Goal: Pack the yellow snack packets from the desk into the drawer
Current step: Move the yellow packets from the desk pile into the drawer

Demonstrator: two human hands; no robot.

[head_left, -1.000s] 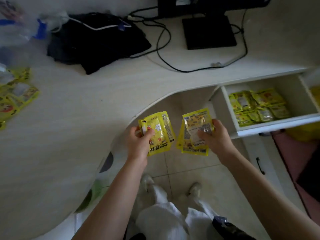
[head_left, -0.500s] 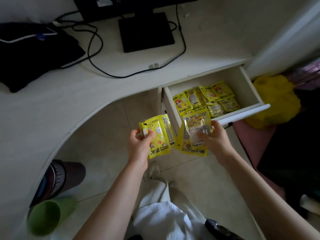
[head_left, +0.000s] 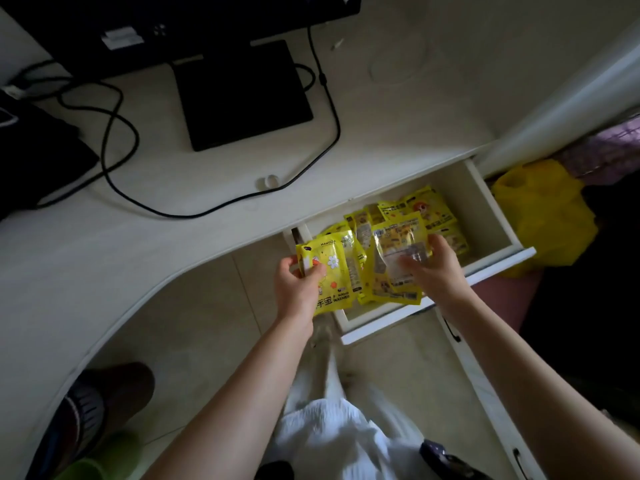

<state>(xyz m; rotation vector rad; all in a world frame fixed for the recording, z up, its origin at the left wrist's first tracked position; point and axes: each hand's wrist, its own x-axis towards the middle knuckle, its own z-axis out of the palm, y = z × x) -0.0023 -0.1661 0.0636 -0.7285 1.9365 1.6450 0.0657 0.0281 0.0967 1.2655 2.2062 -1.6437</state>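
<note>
My left hand (head_left: 298, 289) grips a small stack of yellow snack packets (head_left: 334, 268) at the left front corner of the open white drawer (head_left: 498, 220). Over the drawer's front half, my right hand (head_left: 433, 271) holds a second stack of yellow packets (head_left: 398, 244), its top one showing a clear back. Several more yellow packets (head_left: 422, 204) lie inside the drawer toward its back. The drawer's front panel (head_left: 381, 327) runs just below both hands.
The pale curved desk (head_left: 173, 244) carries a black monitor base (head_left: 242, 95), black cables (head_left: 117, 140) and a dark bag (head_left: 31, 161) at the left. A yellow plastic bag (head_left: 547, 209) lies right of the drawer. Green and dark containers (head_left: 86, 427) stand on the floor.
Both hands have carried their packet stacks right and forward, from in front of the desk edge to over the open drawer. The view has swung right, so the desk's left side has gone out of sight.
</note>
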